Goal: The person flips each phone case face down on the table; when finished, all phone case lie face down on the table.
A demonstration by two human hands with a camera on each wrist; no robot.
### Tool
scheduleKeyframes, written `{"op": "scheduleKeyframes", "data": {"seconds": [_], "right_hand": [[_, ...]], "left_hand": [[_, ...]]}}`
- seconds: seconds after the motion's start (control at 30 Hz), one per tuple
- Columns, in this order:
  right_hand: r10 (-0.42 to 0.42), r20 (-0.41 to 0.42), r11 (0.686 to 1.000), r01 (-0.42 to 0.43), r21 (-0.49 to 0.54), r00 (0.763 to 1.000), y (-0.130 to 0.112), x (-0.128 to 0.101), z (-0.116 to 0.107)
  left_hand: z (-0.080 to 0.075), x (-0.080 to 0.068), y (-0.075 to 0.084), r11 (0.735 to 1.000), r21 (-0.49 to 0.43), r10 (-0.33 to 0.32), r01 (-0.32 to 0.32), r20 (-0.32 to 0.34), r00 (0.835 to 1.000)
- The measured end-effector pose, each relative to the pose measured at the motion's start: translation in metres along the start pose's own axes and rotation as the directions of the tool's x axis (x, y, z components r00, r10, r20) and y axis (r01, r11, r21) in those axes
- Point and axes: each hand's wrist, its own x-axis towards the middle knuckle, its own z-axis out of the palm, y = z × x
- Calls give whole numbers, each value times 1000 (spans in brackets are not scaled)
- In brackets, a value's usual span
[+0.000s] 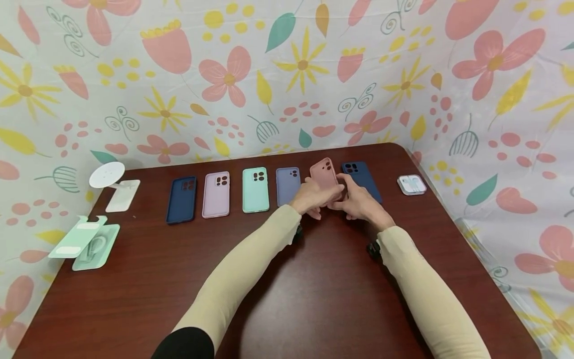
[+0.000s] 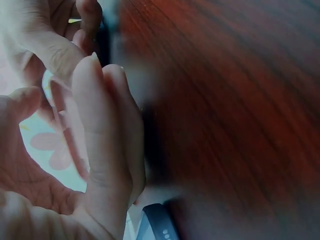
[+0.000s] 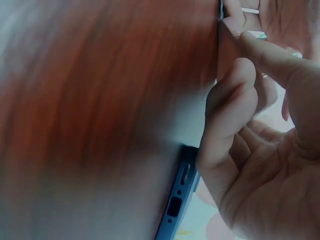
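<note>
Held up off the table [image 1: 278, 299] at twelve o'clock: pink case [image 1: 324, 175], gripped at its lower end by left hand [image 1: 309, 198] and right hand [image 1: 358, 202] together, tilted for a look at its back. Left lying in a row: navy case [image 1: 181, 199], lilac case [image 1: 216, 194], mint case [image 1: 255, 190].

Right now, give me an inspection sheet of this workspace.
Surface: dark red-brown table.
Job's things: pink phone case, tilted, held up by both hands.
Clutter: five cases lying in a row: navy case, lilac case, mint case, periwinkle case, dark blue case; white earbud box; white stand; mint packaging.
Grippers: left hand and right hand grip the pink case.
Cables: nothing seen.
Surroundings: floral backdrop.
</note>
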Motion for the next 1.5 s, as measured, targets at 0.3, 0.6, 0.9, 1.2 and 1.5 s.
{"op": "scheduleKeyframes", "data": {"seconds": [0.3, 0.6, 0.9, 1.2, 1.5], "right_hand": [[-128, -40, 992, 127, -10, 991, 0, 1, 3], [-67, 17, 998, 67, -16, 998, -1, 10, 3], [-31, 68, 999, 33, -27, 997, -2, 17, 4], [-20, 78, 1000, 21, -16, 997, -2, 18, 4], [22, 89, 999, -20, -26, 996, -3, 19, 3]], "left_hand": [[-3, -1, -1, 995, -99, -1, 5, 35, 999], [-25, -3, -5, 939, -321, -27, 120, 282, 959], [-32, -9, -4, 948, -317, 89, -35, 158, 983], [-27, -12, -4, 947, -158, 280, -280, -24, 960], [-27, -18, -3, 957, -35, 284, -288, -92, 955]]}}
